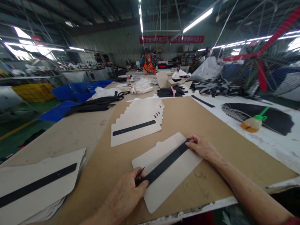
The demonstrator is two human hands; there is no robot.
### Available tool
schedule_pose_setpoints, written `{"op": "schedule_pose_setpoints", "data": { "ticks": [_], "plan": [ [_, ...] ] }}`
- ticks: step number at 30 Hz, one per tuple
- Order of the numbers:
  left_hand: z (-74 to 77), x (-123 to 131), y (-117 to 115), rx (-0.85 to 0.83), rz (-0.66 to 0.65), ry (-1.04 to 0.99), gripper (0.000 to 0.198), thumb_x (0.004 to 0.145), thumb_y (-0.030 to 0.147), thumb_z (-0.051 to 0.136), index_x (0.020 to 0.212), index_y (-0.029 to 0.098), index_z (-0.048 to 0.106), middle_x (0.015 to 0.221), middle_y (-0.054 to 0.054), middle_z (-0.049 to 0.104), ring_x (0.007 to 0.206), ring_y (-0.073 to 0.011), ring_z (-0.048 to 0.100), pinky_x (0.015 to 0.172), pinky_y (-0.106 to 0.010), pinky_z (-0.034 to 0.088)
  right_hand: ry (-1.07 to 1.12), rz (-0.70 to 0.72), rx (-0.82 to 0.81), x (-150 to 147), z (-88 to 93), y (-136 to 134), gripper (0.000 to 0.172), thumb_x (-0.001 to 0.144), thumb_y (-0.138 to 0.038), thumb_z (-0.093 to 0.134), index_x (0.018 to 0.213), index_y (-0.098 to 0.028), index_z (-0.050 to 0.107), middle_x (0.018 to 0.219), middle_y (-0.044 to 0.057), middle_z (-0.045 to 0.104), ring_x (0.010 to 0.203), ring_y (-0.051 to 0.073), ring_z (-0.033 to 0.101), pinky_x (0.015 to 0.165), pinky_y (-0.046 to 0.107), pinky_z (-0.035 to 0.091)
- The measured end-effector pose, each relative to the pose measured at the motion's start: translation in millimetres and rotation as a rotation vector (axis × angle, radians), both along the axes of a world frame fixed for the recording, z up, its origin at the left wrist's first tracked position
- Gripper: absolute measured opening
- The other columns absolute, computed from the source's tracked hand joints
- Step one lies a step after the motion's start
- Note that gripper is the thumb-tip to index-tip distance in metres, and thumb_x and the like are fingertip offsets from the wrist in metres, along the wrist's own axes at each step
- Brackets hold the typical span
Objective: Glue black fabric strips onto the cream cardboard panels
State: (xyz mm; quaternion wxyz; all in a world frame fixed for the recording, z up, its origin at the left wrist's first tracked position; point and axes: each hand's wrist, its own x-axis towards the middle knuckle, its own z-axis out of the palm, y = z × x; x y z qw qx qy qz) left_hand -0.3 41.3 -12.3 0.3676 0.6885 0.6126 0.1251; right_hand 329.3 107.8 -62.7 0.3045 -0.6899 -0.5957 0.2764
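Observation:
In front of me a cream panel with rounded corners lies slanted on the brown board. A black strip runs lengthwise across it. My left hand pinches the strip's near end, and a thin dark pointed tool sticks out between its fingers. At the far end, my right hand grips the strip between thumb and fingers. Just beyond lies a fanned row of cream panels, the front one bearing a black strip. A stack of similar panels rests at the left.
A squeeze bottle with amber liquid stands at right, near black cut pieces. A large red-bladed fan stands beyond. Black fabric lies at left beside blue bins. Across the table is a person in an orange apron.

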Motion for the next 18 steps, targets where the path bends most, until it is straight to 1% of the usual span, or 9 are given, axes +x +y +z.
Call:
{"op": "schedule_pose_setpoints", "data": {
  "ticks": [8, 18],
  "plan": [
    [-9.3, -2, 4, 0.015, -0.016, -0.011, 0.009, 0.081, 0.027, 0.051, 0.080, 0.021, 0.057, 0.073, 0.004, 0.063, 0.071, -0.0163, 0.061, 0.066, -0.025, 0.039, -0.155, -0.023, 0.018, -6, 8.1, -2, 0.014, 0.079, -0.030, 0.058, 0.090, -0.024, 0.066, 0.072, -0.003, 0.065, 0.066, 0.015, 0.059, 0.060, 0.027, 0.039],
    [-8.2, -2, 4, 0.006, -0.026, -0.013, 0.011, 0.081, 0.029, 0.050, 0.080, 0.021, 0.058, 0.073, 0.003, 0.063, 0.070, -0.0165, 0.061, 0.068, -0.026, 0.040, -0.212, -0.055, 0.014, -12, 11.8, -3, 0.013, 0.083, -0.026, 0.061, 0.094, -0.024, 0.067, 0.076, -0.002, 0.067, 0.070, 0.016, 0.061, 0.064, 0.027, 0.041]
  ]
}}
